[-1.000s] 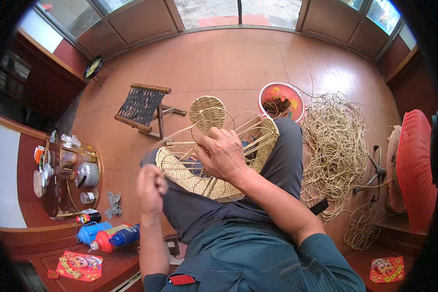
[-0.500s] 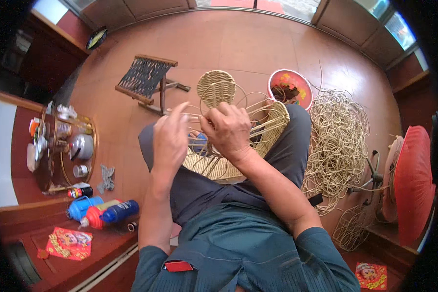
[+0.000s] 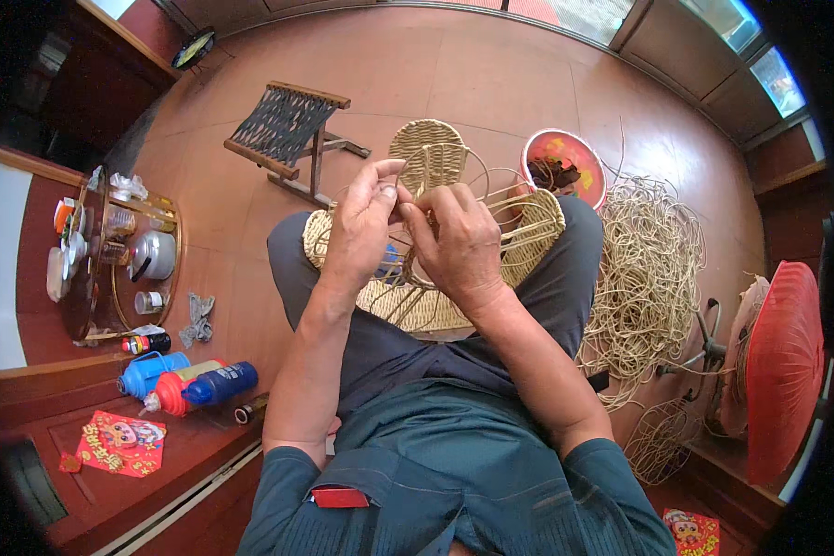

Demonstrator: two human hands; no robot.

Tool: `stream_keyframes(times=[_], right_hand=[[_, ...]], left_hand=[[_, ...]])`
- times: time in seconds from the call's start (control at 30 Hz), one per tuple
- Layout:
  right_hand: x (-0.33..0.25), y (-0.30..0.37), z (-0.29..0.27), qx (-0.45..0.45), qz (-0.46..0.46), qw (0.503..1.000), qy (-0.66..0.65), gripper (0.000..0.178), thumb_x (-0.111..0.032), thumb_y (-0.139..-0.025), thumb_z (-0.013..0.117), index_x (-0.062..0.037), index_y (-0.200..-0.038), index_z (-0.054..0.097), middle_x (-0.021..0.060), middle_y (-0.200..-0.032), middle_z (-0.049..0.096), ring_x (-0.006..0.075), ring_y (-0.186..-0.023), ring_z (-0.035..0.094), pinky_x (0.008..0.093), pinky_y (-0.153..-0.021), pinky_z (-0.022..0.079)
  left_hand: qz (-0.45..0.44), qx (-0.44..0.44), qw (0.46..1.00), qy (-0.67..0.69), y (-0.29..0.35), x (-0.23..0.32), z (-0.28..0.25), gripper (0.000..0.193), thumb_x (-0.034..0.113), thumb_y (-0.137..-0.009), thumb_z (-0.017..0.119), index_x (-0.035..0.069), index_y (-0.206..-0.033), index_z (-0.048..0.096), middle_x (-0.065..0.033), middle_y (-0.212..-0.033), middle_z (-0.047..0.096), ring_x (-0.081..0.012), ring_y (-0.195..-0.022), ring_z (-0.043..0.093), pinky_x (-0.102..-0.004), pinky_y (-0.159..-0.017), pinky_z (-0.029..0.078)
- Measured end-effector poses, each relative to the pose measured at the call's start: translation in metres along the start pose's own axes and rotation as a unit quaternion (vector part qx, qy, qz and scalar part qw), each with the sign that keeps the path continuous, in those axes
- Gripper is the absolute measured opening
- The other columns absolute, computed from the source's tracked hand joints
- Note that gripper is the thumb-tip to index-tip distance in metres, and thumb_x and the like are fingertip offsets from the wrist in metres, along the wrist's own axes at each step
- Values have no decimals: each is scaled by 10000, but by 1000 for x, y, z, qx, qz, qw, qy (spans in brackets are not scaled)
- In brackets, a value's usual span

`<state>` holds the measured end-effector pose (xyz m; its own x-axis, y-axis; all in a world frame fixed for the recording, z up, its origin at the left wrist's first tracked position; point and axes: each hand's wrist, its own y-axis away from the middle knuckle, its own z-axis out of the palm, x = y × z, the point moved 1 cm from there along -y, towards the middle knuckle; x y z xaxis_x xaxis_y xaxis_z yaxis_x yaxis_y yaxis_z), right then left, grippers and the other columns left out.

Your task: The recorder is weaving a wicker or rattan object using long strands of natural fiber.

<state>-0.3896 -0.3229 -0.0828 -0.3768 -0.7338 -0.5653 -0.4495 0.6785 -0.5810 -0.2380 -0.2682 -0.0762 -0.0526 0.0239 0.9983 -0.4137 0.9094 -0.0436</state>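
Observation:
On my lap rests a partly woven straw-coloured piece of cord work [image 3: 417, 308], with a curved woven band and a rounded woven panel [image 3: 428, 148] standing at its far side. Bare loops and ribs spread across its middle. My left hand [image 3: 363, 227] is raised over it, thumb and fingers pinched on a thin cord strand [image 3: 398, 185]. Close beside it, my right hand [image 3: 461, 243] curls with thumb and fingers closed at the same strand, next to the ribs. The fingertips partly hide the strand's course.
A large heap of loose cord [image 3: 644, 278] lies on the floor at right, beside a red basin [image 3: 593, 167] with dark scraps. A webbed folding stool [image 3: 287, 130] stands far left. Vacuum flasks [image 3: 218, 383], a kettle [image 3: 155, 255] and a red covered round object [image 3: 785, 371] flank me.
My left hand has come in toward the right and now pinches near my right hand. The right hand has shifted slightly right and its fingers point more toward the left hand.

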Motion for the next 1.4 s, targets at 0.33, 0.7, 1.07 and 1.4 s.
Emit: stream_keyframes(times=[0.33, 0.7, 1.07, 1.4], right_hand=[[-8, -2, -2, -8, 110, 984, -139, 184, -228, -1025, 786, -54, -1071, 745, 122, -903, 707, 299, -778, 737, 415, -702, 582], [51, 22, -51, -155, 265, 889, -340, 278, -260, -1192, 592, -27, -1072, 685, -8, -795, 587, 83, -717, 550, 288, -651, 475], [53, -25, -91, -57, 216, 882, -414, 237, -208, -1170, 652, 0, -1209, 756, -32, -903, 678, 42, -750, 542, 213, -657, 448], [22, -26, -57, -91, -74, 993, 25, 618, -21, -1006, 697, -100, -1606, 570, 184, -1383, 746, 362, -1107, 772, 445, -892, 617]], left_hand=[[-39, 23, 998, 38, 12, -2, 9, 380, 86, -1164, 482, 2, -1524, 571, -119, -1191, 734, -166, -1017, 731, -345, -932, 614], [261, 105, 865, -416, 39, 15, 22, 237, -6, -979, 734, 45, -1210, 713, -136, -1112, 688, -335, -1051, 695, -456, -916, 569], [267, 50, 870, -410, 23, 10, 31, 85, 76, -996, 765, 61, -1073, 732, -117, -976, 738, -326, -917, 722, -473, -822, 568], [279, 91, 865, -407, 25, 6, 45, 67, 72, -1010, 709, 23, -1056, 703, -153, -970, 691, -377, -920, 687, -494, -826, 549]])
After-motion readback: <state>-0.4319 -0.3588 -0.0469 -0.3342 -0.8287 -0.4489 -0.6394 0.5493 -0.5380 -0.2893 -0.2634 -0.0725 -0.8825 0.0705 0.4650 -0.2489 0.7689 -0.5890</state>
